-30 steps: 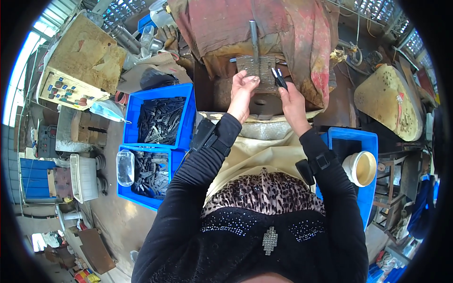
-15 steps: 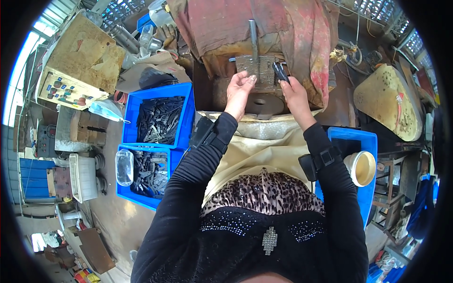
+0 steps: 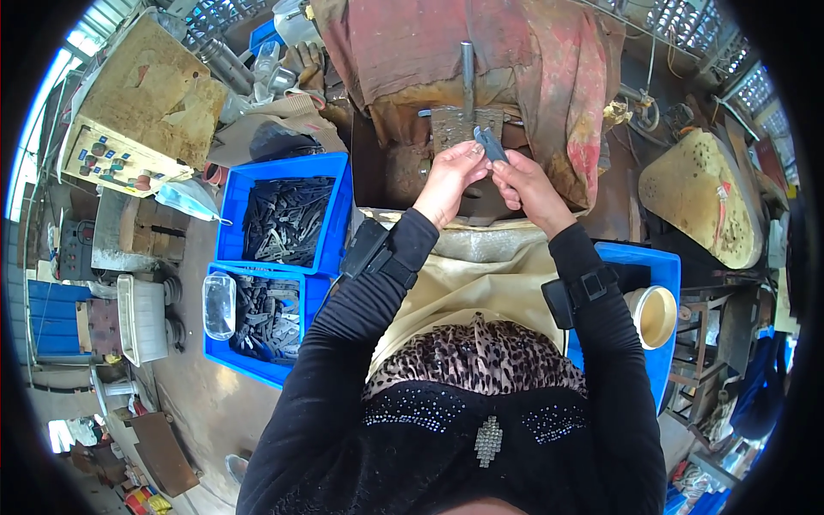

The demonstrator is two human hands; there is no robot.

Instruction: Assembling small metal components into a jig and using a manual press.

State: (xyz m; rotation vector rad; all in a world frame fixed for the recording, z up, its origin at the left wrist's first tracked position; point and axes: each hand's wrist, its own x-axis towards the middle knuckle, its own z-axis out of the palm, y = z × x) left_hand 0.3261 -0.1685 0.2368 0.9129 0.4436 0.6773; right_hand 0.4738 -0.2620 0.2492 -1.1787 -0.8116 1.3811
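A small, dark, flat metal part (image 3: 491, 144) is held up before the machine, its exact kind not clear. My right hand (image 3: 525, 182) grips its lower end between thumb and fingers. My left hand (image 3: 455, 178) meets it from the other side, closed, with its fingertips against the part. Just beyond both hands are a rusty, wet-looking metal block (image 3: 451, 129) and an upright metal rod (image 3: 468, 81). My hands partly cover the round opening below.
To the left, two blue bins (image 3: 342, 206) hold many dark metal parts; a clear plastic box (image 3: 220, 306) sits on the nearer one. At right stands another blue bin (image 3: 669, 360) with a cream tub (image 3: 657, 316). Stained red cloth (image 3: 412, 51) drapes the machine; a control box (image 3: 103, 163) stands far left.
My right hand has brought the dark part left and slightly down, in front of the block. My left hand has moved right to meet it and now touches it.
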